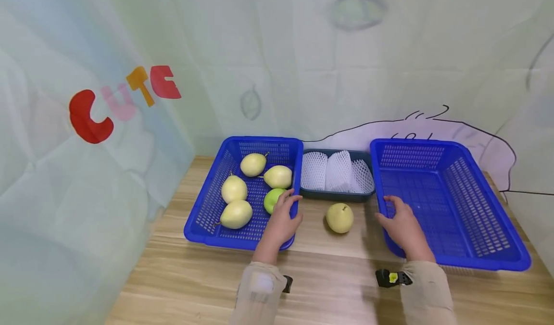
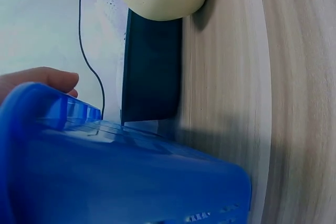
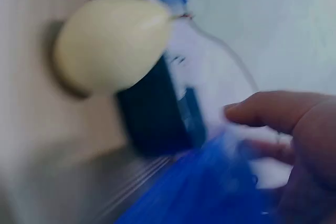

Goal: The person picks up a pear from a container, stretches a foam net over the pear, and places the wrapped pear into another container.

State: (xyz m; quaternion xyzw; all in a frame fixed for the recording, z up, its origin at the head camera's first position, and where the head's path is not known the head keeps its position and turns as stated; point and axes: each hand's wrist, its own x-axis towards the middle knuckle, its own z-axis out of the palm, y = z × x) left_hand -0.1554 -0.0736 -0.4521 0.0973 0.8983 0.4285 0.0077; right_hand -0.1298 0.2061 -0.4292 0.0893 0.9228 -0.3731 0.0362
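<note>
My left hand (image 1: 281,223) hovers at the right rim of the left blue basket (image 1: 203,237), fingers apart and gently bent. Beside those fingers in that basket sits a green apple (image 1: 272,200), partly hidden by the hand. Several pale yellow pears, such as one pear (image 1: 235,214), share the basket. Over the near left side of the right blue basket (image 1: 480,262) is my right hand (image 1: 404,226), thumb and fingers spread with nothing between them. A single pear (image 1: 339,218) stands on the table between the hands; it looms large in the right wrist view, which is blurred.
Behind the lone pear, a dark green tray (image 1: 333,196) sits between the two baskets, holding white foam net sleeves (image 1: 339,171). A wooden table (image 1: 329,286) carries everything. A printed cloth (image 1: 277,65) hangs behind and to the left.
</note>
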